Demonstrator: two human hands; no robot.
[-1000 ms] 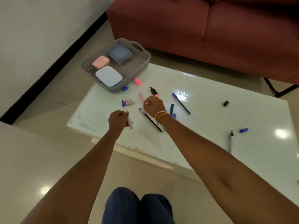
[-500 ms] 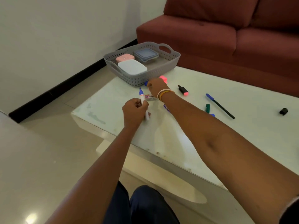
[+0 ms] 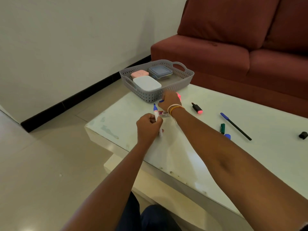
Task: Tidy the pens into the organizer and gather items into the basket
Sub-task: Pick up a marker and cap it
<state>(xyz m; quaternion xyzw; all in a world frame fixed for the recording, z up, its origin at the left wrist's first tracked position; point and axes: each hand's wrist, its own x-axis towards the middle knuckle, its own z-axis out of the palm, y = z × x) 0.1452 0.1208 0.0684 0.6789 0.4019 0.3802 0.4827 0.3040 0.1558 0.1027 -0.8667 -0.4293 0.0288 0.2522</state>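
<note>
My left hand (image 3: pixel 148 126) grips a white marker with a bare blue tip (image 3: pixel 156 112), held upright over the table's near left part. My right hand (image 3: pixel 169 100) reaches to the front wall of the grey basket (image 3: pixel 183 80), its fingers curled down onto a small blue cap (image 3: pixel 161 101). A pink cap (image 3: pixel 179 96) shows just behind that hand. On the white table (image 3: pixel 208 164) lie a black highlighter with a pink tip (image 3: pixel 197 108), a black pen with a blue cap (image 3: pixel 235 125), a green marker (image 3: pixel 222 128), another blue cap (image 3: pixel 227 136) and a black cap (image 3: pixel 303 135).
The basket holds a white box (image 3: pixel 147 83), a pink box (image 3: pixel 139 74) and a blue-lidded container (image 3: pixel 160 71). A small labelled packet (image 3: pixel 164 113) lies under my right wrist. A red sofa (image 3: pixel 241 55) stands behind the table. The table's left edge drops to tiled floor.
My right hand has moved from the middle pens up to the basket's front and come down on the blue cap. My left hand keeps holding the marker. My view has tilted up.
</note>
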